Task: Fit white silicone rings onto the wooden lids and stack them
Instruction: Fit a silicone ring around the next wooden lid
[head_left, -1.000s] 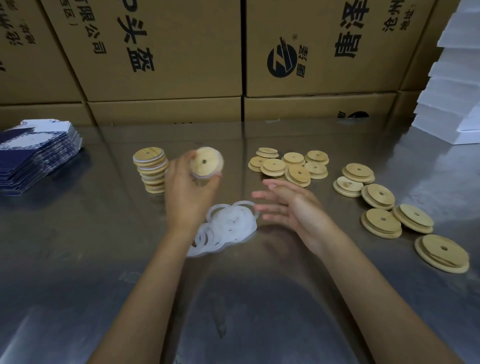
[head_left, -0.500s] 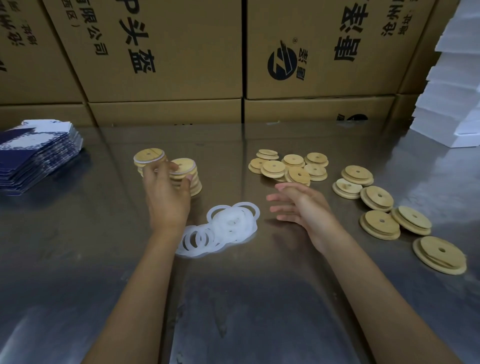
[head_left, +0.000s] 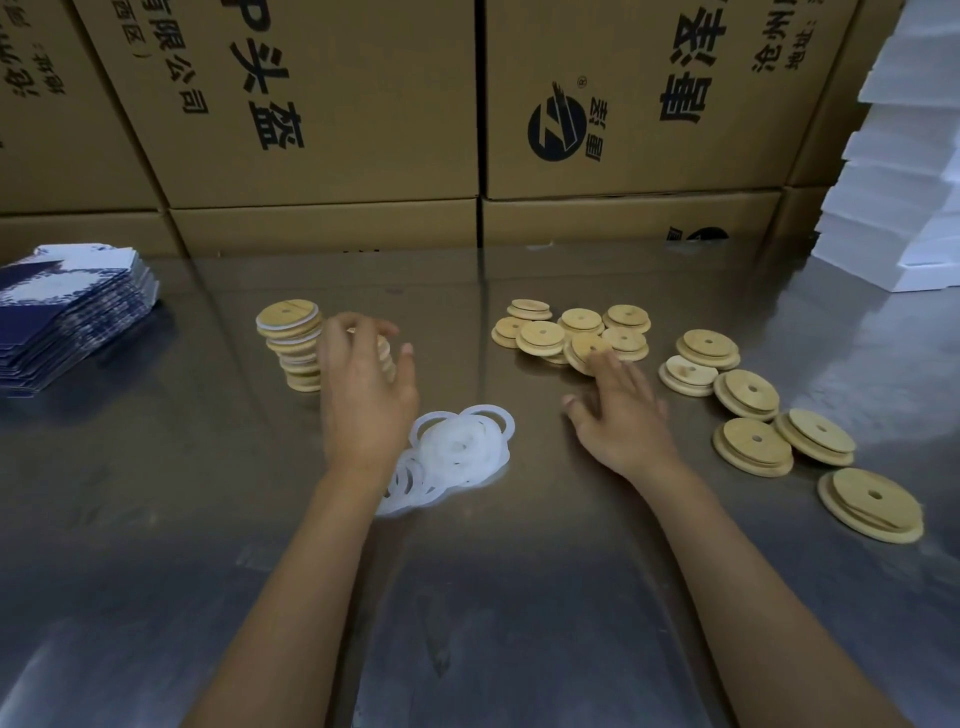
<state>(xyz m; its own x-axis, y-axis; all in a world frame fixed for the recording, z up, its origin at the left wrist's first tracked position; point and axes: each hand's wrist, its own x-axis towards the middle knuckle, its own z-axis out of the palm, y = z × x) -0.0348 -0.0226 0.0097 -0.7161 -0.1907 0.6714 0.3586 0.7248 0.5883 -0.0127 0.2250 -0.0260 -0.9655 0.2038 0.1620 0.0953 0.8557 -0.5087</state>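
Left hand (head_left: 366, 400) fingers loosely spread against a short lid stack (head_left: 383, 353), holding nothing, silicone rings (head_left: 457, 457) beside its wrist, right hand (head_left: 621, 415) flat, fingertips touching a loose lid (head_left: 584, 351) (ungripped)

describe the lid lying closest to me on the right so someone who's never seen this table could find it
Start at the steel table and follow the loose wooden lids trailing toward its right edge. The last one, the nearest lid, lies alone, beyond the right hand, and looks largest.
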